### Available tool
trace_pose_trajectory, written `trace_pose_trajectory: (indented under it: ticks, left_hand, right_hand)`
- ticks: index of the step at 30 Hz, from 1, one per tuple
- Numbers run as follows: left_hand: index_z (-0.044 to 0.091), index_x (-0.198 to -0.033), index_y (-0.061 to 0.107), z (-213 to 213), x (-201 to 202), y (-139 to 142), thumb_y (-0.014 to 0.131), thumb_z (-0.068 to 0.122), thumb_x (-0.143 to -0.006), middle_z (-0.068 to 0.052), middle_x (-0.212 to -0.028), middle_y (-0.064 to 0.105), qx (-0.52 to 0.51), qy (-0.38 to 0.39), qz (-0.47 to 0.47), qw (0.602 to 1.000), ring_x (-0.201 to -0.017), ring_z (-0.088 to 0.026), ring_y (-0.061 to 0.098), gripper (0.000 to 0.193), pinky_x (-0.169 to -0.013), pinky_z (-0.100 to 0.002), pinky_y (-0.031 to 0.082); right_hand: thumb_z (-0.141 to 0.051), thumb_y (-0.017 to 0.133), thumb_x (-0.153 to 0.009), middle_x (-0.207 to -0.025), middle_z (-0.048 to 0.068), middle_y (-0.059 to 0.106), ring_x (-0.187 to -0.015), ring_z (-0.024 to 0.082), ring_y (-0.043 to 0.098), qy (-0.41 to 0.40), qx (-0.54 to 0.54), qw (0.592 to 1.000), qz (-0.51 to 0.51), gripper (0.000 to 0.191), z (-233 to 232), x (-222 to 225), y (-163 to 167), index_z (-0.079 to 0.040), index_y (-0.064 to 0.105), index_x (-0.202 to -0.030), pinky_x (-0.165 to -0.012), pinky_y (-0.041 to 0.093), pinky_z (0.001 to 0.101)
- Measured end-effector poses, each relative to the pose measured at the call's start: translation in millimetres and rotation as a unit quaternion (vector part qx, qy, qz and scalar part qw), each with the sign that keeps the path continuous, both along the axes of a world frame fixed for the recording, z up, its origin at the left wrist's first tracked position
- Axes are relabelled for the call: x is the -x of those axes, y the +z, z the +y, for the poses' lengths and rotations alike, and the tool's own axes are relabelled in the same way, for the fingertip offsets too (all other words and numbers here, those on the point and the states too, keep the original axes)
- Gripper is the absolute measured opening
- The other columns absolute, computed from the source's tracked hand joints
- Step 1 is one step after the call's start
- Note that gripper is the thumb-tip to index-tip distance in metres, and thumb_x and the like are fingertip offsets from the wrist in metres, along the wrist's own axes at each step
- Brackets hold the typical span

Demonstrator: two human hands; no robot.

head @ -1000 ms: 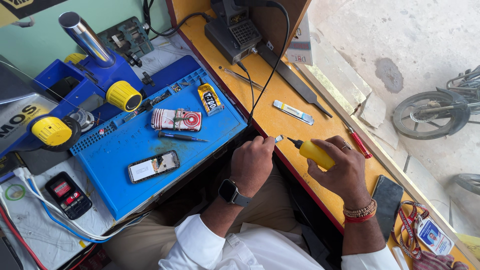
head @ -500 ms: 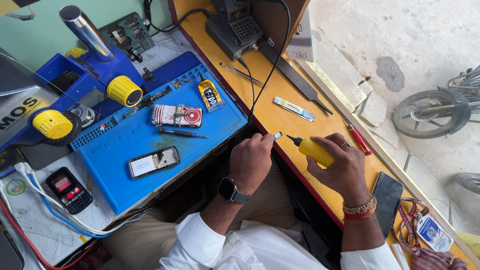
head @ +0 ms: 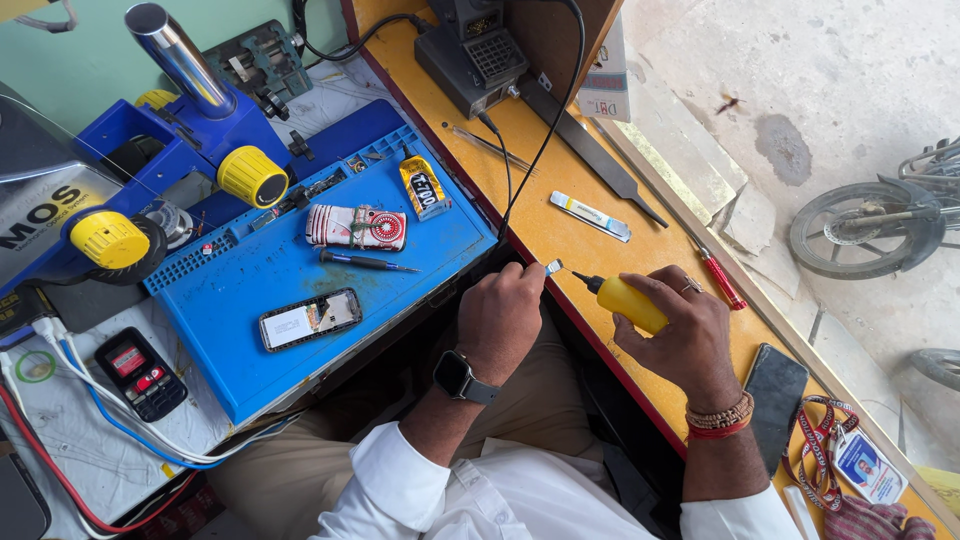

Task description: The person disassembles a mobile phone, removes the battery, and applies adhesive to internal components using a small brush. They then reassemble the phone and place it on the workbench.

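A blue mat point(head: 300, 290) holds an opened phone point(head: 309, 319) and a screwdriver point(head: 368, 263). Over the yellow counter's point(head: 560, 225) edge, the right hand point(head: 680, 330) grips a yellow bottle point(head: 626, 301), its dark nozzle near a small chip point(head: 553, 267) pinched in the left hand point(head: 503, 318).

A phone-repair workshop: blue work mat point(head: 250, 300), microscope stand point(head: 170, 130), opened phone point(head: 310, 318), screwdriver point(head: 365, 262).

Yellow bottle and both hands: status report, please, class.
Left hand pinches a small part. Right hand grips the yellow bottle, nozzle pointing at the part. Black cable hangs close above.
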State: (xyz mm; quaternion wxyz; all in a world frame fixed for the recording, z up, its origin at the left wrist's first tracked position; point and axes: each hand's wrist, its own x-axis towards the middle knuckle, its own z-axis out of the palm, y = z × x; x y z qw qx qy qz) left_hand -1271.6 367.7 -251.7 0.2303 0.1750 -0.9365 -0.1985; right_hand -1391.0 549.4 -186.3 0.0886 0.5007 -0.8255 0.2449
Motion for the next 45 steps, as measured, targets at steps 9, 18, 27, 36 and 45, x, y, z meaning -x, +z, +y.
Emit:
trace_pose_trajectory:
  ticks: [9, 18, 27, 36, 45]
  left_hand:
    - [0.004, -0.09, 0.068, -1, -1, 0, 0.069, 0.005, -0.09, -0.007, -0.068, 0.062, 0.002, 0.005, -0.009, 1.0, -0.059, -0.017, 0.066, 0.001, -0.045, -0.03, 0.053]
    - [0.003, -0.091, 0.068, 0, -2, 1, 0.068, 0.003, -0.089, -0.008, -0.069, 0.062, -0.004, 0.007, 0.002, 1.0, -0.06, -0.019, 0.067, 0.002, -0.046, -0.032, 0.054]
    - [0.002, -0.087, 0.062, 0, -15, 20, 0.069, 0.01, -0.093, -0.012, -0.077, 0.066, -0.093, -0.018, 0.066, 0.993, -0.068, -0.032, 0.068, 0.012, -0.055, -0.043, 0.053]
    - [0.002, -0.102, 0.069, -10, -48, 3, 0.065, 0.013, -0.099, -0.008, -0.079, 0.076, -0.399, -0.024, 0.159, 0.903, -0.067, -0.019, 0.076, 0.012, -0.058, -0.03, 0.058]
    - [0.001, -0.105, 0.067, -17, -80, -45, 0.061, 0.021, -0.104, -0.009, -0.079, 0.074, -0.679, -0.04, 0.219, 0.7, -0.058, -0.008, 0.064, 0.021, -0.053, -0.022, 0.05]
  right_hand:
    - [-0.016, 0.083, -0.071, -0.098, 0.01, 0.073, -0.076, 0.023, 0.074, 0.001, -0.002, 1.0, -0.001, 0.044, 0, 0, 0, -0.012, 0.075, -0.113, -0.066, 0.059, 0.0336]
    - [-0.015, 0.083, -0.073, -0.099, 0.011, 0.073, -0.077, 0.024, 0.075, -0.006, 0.014, 1.0, -0.001, 0.042, 0, -1, 0, -0.01, 0.075, -0.114, -0.067, 0.06, 0.0342]
    - [-0.012, 0.076, -0.092, -0.116, 0.016, 0.065, -0.104, 0.024, 0.066, -0.119, 0.151, 0.978, -0.086, 0.053, 6, 11, -16, 0.001, 0.06, -0.141, -0.09, 0.054, 0.0355]
    - [-0.004, 0.06, -0.107, -0.134, 0.013, 0.062, -0.123, 0.019, 0.063, -0.075, 0.371, 0.853, -0.36, 0.037, 12, 20, -52, 0.002, 0.046, -0.14, -0.103, 0.055, 0.0351]
    - [0.003, 0.079, -0.1, -0.129, 0.014, 0.065, -0.119, 0.021, 0.068, -0.163, 0.279, 0.926, -0.194, 0.047, 7, 13, -88, 0.002, 0.046, -0.133, -0.101, 0.059, 0.0329]
